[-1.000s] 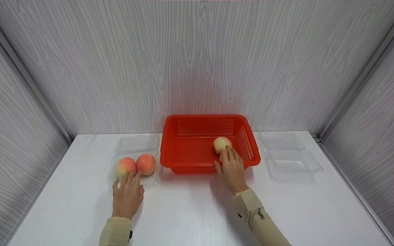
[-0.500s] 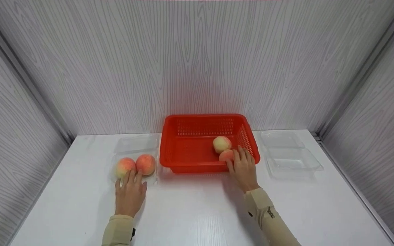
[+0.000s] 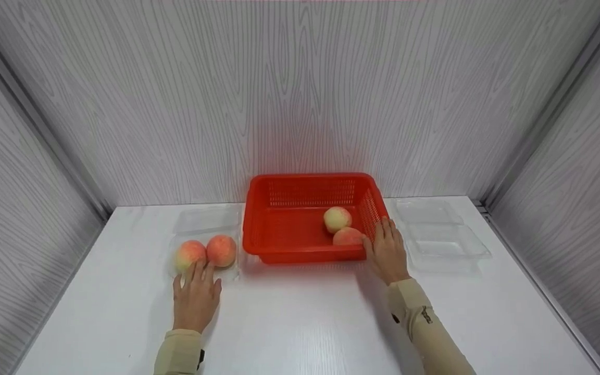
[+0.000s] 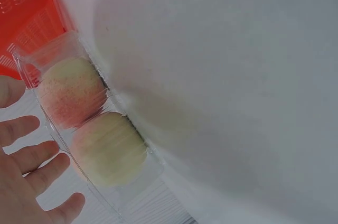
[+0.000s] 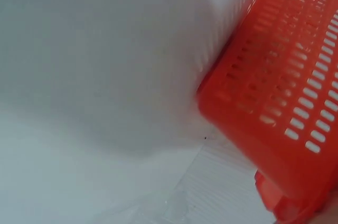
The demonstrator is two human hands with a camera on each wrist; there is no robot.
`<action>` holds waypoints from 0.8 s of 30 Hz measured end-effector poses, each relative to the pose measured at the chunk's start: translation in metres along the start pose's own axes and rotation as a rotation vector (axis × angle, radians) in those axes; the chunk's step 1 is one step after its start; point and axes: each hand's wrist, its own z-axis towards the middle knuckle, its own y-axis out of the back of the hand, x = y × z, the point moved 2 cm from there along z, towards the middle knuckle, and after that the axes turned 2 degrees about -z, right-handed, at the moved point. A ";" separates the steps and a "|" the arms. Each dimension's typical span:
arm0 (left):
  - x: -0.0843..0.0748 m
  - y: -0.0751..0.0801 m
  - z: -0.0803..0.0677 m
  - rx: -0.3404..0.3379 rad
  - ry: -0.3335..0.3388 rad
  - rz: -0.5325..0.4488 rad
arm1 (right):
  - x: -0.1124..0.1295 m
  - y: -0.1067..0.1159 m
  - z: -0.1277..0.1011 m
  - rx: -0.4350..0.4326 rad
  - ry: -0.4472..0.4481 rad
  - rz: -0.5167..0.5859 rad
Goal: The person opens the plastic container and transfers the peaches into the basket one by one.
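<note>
My right hand (image 3: 387, 251) has let go — fingers straight, resting on the red basket's (image 3: 258, 249) near right rim. The second peach (image 3: 348, 237) now lies inside beside the paler peach (image 3: 337, 219). My left hand (image 3: 195, 296), fingers relaxed, touches the clear tray (image 3: 231, 275) holding two peaches (image 3: 207, 252).
</note>
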 end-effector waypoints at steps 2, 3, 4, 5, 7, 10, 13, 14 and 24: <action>0.000 0.000 0.000 0.002 0.003 -0.007 | -0.005 -0.001 0.002 0.039 -0.031 0.013; 0.001 0.000 0.000 0.001 0.006 -0.007 | -0.007 -0.001 0.004 0.054 -0.039 0.021; 0.001 0.001 0.000 0.000 0.010 -0.005 | -0.008 -0.001 0.005 0.066 -0.044 0.030; 0.002 0.001 0.001 -0.004 0.013 -0.003 | -0.010 -0.002 0.005 0.073 -0.042 0.038; 0.004 0.002 0.003 -0.012 0.016 0.004 | -0.011 -0.002 0.007 0.068 -0.033 0.058; 0.005 0.003 0.008 -0.017 0.017 0.008 | -0.012 -0.002 0.009 0.035 -0.004 0.056; 0.005 0.005 0.012 0.005 0.031 -0.002 | -0.013 -0.001 0.008 0.021 0.012 0.057; 0.005 0.005 0.012 0.017 0.039 -0.005 | -0.014 -0.002 0.007 0.026 0.015 0.055; -0.002 0.001 0.012 0.057 0.056 -0.015 | -0.015 -0.006 0.003 0.025 0.054 0.021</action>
